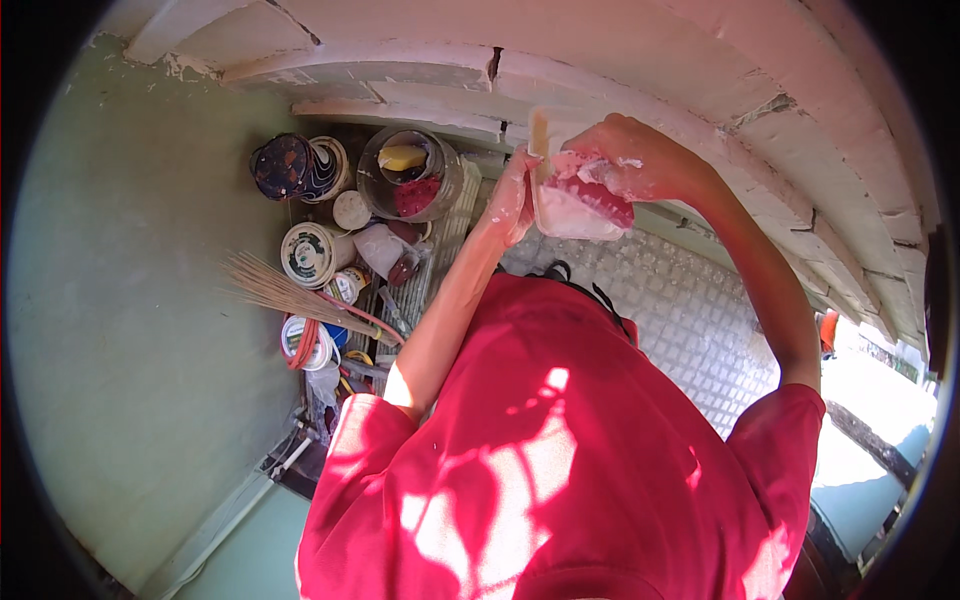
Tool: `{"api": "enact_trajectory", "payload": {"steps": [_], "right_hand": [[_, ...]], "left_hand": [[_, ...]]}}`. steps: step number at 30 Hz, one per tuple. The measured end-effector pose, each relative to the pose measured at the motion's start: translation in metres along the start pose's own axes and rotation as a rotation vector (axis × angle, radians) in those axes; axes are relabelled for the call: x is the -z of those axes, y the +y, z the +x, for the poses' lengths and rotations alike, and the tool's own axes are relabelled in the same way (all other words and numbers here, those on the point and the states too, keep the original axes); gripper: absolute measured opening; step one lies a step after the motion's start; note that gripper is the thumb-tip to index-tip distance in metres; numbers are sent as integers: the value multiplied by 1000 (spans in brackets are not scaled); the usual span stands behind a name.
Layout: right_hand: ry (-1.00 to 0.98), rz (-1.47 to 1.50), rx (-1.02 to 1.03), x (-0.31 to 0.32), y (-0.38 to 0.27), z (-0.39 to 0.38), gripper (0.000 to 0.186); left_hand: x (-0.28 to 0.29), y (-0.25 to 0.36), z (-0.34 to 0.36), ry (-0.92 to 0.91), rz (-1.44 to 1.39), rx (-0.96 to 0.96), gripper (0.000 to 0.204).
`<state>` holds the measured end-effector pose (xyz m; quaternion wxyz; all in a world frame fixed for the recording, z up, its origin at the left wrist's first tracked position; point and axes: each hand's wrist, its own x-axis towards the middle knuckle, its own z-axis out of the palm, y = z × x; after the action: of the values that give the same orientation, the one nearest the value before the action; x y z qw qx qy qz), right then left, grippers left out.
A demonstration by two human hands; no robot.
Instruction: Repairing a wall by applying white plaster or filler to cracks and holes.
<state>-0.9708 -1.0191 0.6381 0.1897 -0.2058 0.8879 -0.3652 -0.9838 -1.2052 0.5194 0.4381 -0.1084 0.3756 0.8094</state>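
Observation:
My left hand [512,203] grips the left edge of a white rectangular plastic tub [562,220], holding it up in front of me and tilted. Over the tub, my right hand [640,160] is closed on a red, sponge-like pad [605,205] that lies partly inside it. White paste or foam smears the pad and the fingers of my right hand. White residue also marks my left hand. Part of the pad is hidden behind my right fingers, so its exact kind is unclear.
At left, a clear bucket [450,195] holds a yellow sponge [402,157] and something red. Beside it are lidded white tubs [308,254] and a stick broom [275,288]. A green wall [150,260] stands left; pale boards [640,90] curve ahead. Patterned tiles [680,290] cover the floor.

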Motion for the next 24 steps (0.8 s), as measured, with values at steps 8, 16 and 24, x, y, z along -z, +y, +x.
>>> {"api": "enact_trajectory", "payload": {"steps": [8, 16, 24], "right_hand": [[73, -162, -152, 28, -5, 0, 25], [542, -261, 0, 0, 29, 9, 26], [150, -2, 66, 0, 25, 10, 22]], "left_hand": [[-1, 10, -6, 11, 72, -78, 38], [-7, -1, -5, -5, 103, -42, 43], [1, 0, -7, 45, 81, -26, 39]]}}
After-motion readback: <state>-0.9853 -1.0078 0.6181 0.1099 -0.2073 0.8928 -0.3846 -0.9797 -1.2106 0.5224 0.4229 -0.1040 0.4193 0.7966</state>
